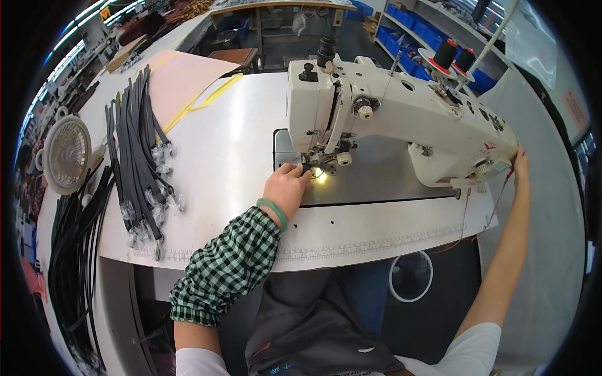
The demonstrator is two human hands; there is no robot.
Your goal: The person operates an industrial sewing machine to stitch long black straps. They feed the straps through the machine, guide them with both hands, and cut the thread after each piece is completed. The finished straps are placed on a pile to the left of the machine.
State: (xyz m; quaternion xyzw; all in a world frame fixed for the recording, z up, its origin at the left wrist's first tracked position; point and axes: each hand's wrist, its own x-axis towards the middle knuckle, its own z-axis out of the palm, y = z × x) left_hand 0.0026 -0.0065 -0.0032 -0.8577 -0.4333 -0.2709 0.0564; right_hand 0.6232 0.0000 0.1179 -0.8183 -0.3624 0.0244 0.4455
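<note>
A white industrial sewing machine (389, 94) stands on the pale table, its lamp lighting the needle area. My left hand (287, 193), with a green bangle and a checked sleeve cover (229, 263), is at the needle and presser foot (320, 160). Its fingers are pinched together beside a small dark piece, too hidden to name. My right arm reaches out to the machine's far right end, where my right hand (521, 164) touches the rounded end of the housing. Most of its fingers are out of sight behind the machine.
Dark straps with clear-wrapped ends (138, 163) lie on the table's left. Long black cords (78, 250) hang over the left edge near a round mesh-faced fan (66, 154). Thread cones (446, 54) stand behind the machine; red thread (464, 240) trails at the front right edge.
</note>
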